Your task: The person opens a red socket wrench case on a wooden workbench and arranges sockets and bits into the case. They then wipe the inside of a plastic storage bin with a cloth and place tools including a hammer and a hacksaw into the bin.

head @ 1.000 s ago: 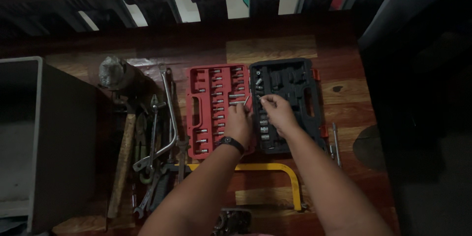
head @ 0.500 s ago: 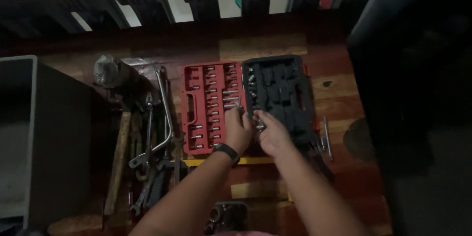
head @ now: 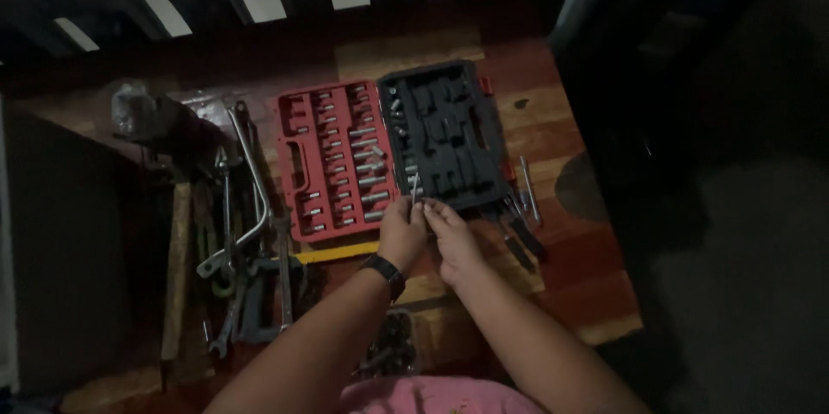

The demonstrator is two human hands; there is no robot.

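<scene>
An open socket set case lies on the wooden floor, with a red half (head: 298, 164) full of small metal bits and a black half (head: 449, 133) with a column of sockets. My left hand (head: 402, 233), with a dark wristband, and my right hand (head: 449, 237) meet at the case's near edge. Together they pinch a thin metal bit (head: 414, 187) that stands upright between the fingertips. The dim light hides which hand carries most of it.
Left of the case lie a hammer (head: 175, 259), a curved wheel wrench (head: 250, 194) and several spanners. A yellow hacksaw frame (head: 332, 252) sits under my forearms. A metal extension bar (head: 527, 189) lies right of the case. A grey box (head: 52, 241) stands at far left.
Both hands drew back from the middle of the case to its near edge and came together on the thin bit. The camera view shifted, so the case sits further left and higher.
</scene>
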